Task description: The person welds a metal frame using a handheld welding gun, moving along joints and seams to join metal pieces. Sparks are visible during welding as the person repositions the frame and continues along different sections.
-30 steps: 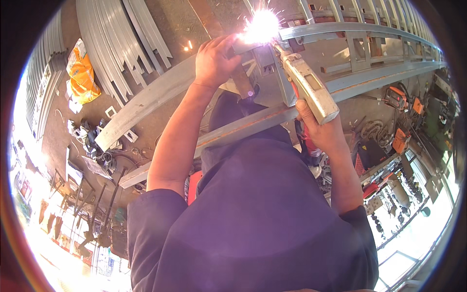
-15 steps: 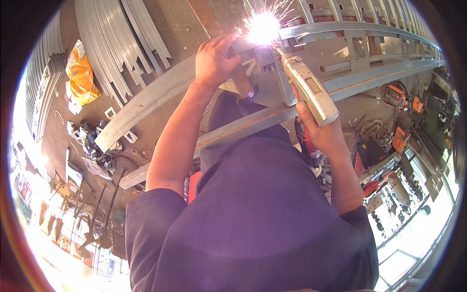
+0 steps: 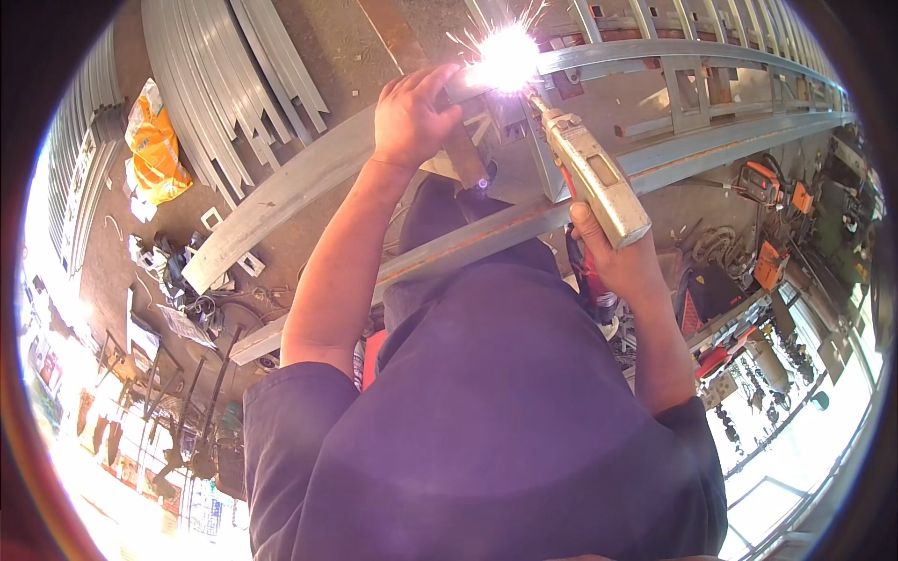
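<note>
My right hand (image 3: 619, 262) is closed around a worn, pale welding gun (image 3: 599, 173) with a red part underneath. Its nozzle points up and left at a bright welding arc (image 3: 505, 58) that throws sparks and hides the joint beneath it. Close to the left of the arc, my left hand (image 3: 412, 117) grips a long grey metal tube (image 3: 281, 196), thumb apart and fingers over the tube's upper end. From the arc's right side a metal frame rail (image 3: 645, 52) with several upright bars runs away to the right. A second long metal tube (image 3: 477, 241) crosses in front of my body.
Several long metal profiles (image 3: 220, 75) lie on the floor at the upper left, near an orange bag (image 3: 157, 154). An orange and dark machine (image 3: 762, 184) stands at the right, among cables and tools. Offcuts and scrap (image 3: 187, 266) lie at the left.
The spray of sparks has changed shape and looks a little smaller. Both hands, the welding gun and the tubes stay almost in the same place.
</note>
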`<state>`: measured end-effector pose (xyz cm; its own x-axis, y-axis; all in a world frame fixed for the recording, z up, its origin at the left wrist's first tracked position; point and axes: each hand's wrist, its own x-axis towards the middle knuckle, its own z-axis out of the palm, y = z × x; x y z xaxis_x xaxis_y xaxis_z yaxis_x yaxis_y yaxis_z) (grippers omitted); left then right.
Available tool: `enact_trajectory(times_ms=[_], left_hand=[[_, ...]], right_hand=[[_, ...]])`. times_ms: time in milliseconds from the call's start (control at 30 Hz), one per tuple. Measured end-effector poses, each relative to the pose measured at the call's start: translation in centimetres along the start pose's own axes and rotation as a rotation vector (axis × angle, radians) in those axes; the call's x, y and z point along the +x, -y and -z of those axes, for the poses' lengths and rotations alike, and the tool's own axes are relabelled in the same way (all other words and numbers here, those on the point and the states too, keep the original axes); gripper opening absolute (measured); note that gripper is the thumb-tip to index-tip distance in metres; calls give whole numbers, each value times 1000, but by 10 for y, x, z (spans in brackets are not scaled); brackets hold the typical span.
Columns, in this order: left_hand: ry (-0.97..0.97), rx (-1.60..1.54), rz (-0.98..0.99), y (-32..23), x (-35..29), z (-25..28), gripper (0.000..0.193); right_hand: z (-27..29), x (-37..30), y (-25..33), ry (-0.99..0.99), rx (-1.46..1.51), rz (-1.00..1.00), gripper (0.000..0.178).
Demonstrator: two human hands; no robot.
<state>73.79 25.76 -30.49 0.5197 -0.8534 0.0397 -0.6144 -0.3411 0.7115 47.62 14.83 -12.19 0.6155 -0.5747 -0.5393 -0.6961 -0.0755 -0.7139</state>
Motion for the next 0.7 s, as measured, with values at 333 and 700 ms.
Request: enact_trajectory(times_ms=[333,700], left_hand=[[-4,-20,-10,7,0,-5,53],[-13,3,-10,6,-1,-5,55]], right_hand=[[1,-6,2,3,-20,-27,62],[0,-12,-1,-1,5,-69,63]])
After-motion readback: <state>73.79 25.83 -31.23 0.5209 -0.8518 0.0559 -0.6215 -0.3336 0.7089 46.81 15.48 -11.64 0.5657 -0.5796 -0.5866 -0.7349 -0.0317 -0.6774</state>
